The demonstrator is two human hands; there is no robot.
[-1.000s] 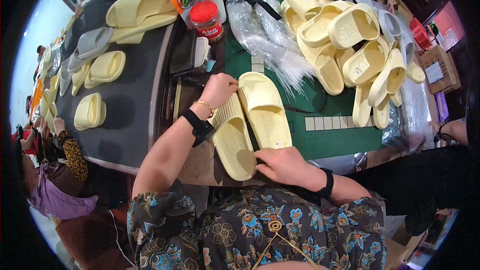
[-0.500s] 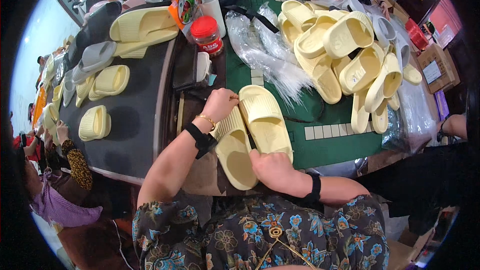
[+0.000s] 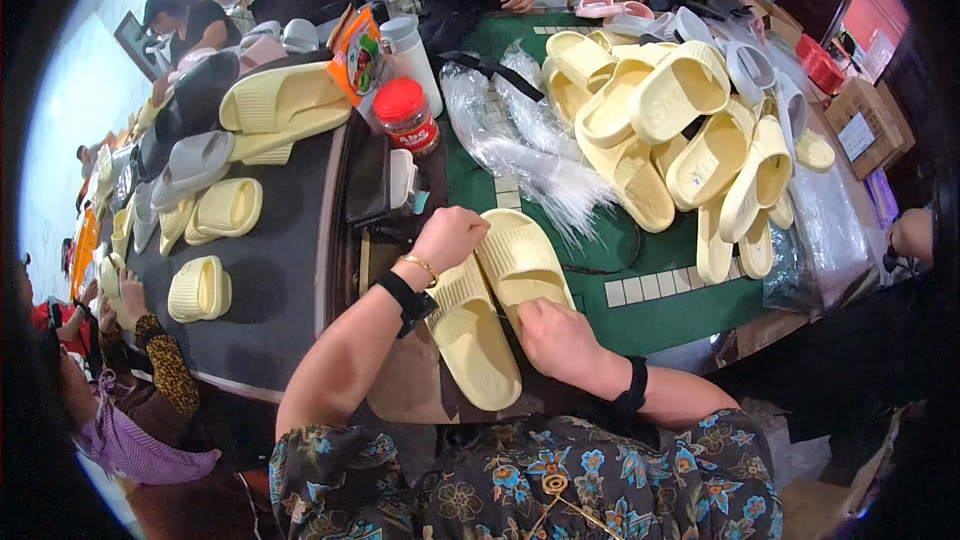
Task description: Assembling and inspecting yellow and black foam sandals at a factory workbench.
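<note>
1. The left hand (image 3: 452, 237) is curled over the top end of the left pale yellow slide sandal (image 3: 470, 335), fingers folded down on its ribbed strap, gripping it.
2. The right hand (image 3: 556, 337) lies knuckles up on the heel end of the right pale yellow slide sandal (image 3: 520, 260), fingers bent and pressing on it; whether they wrap its edge cannot be told.
3. The two sandals lie side by side, touching, at the near edge of the counter (image 3: 680, 310), partly on the green mat and partly on the brown strip just in front of the person.
4. Against the frame a second ago, the pair sits in much the same spot and both hands have kept their places, the right hand having slid slightly up onto the right sandal's heel.
5. A heap of yellow sandals (image 3: 670, 130) lies well apart on the far right of the green mat, with clear plastic bags (image 3: 530, 160) between it and the pair.
6. A red-lidded jar (image 3: 405, 115) stands beyond the left hand, beside a dark phone (image 3: 368, 178).
7. More sandals lie on the black conveyor (image 3: 280, 280) to the left.
</note>
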